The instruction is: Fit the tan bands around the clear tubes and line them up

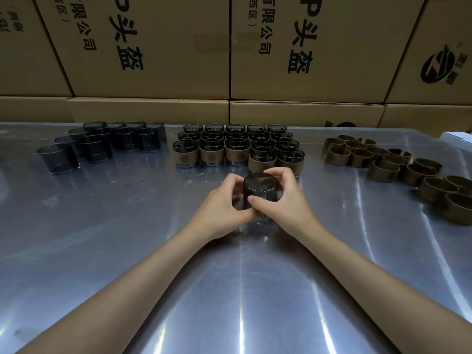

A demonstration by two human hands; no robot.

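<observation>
Forearms: two bare forearms reach up the steel desk (102, 251) toward its middle
Landmark: clear tube in hand (259, 190), standing on the desk at mid-frame, just in front of the finished block
Left hand (224, 205): fingers curled round the left side of that tube, thumb on its near wall
Right hand (283, 198): fingers curled over the tube's far rim and right side, thumb on the near wall; whether a tan band sits under the hands cannot be told
Bare tubes (102, 144): a loose cluster far left of the held tube, well apart from it, no bands on them
Finished block (237, 146): just behind the held tube, neat rows of tubes wearing tan bands
Loose bands (388, 162): far right of the held tube, a trail of empty tan rings
Progress: judged past halfway, the banded rows outnumbering the bare tubes
Left to do: roughly a dozen bare tubes, plus seating this one in the front row
</observation>
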